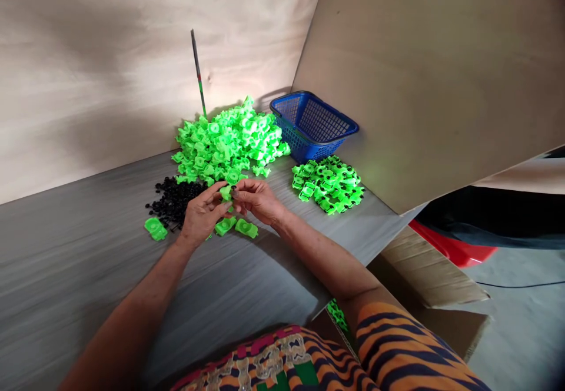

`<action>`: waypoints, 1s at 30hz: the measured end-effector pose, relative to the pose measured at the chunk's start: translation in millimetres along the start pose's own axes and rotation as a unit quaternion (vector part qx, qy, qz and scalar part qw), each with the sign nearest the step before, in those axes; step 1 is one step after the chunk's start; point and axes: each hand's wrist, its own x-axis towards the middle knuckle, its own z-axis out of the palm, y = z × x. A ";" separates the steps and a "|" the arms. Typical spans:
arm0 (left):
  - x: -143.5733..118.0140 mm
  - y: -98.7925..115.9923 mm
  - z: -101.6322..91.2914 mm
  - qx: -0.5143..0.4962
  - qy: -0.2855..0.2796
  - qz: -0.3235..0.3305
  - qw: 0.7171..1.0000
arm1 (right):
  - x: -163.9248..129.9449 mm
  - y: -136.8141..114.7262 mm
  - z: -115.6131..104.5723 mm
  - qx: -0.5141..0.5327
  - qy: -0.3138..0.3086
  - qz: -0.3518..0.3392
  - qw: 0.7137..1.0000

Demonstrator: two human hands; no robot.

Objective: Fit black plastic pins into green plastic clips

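Grey worktop (88, 273): left hand (200, 214) and right hand (258, 199) meet, fingers of both pinched on one green plastic part (226, 192), between black pieces pile (174, 199) and big green heap (227, 141), blue basket (313, 123) behind.

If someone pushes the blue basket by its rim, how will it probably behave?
The blue basket looks like thin mesh plastic with nothing visible inside, so probably light and sliding easily. It already sits tilted beside the large green pile, so it may tip.

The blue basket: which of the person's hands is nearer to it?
Right. The right hand lies below-left of the blue basket, apart from it; the left hand is farther left, beside the black pieces.
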 end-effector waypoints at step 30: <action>-3.0 -1.2 5.9 -0.025 0.109 -0.056 0.992 | -5.8 18.3 -4.2 -0.472 0.082 -0.268 0.836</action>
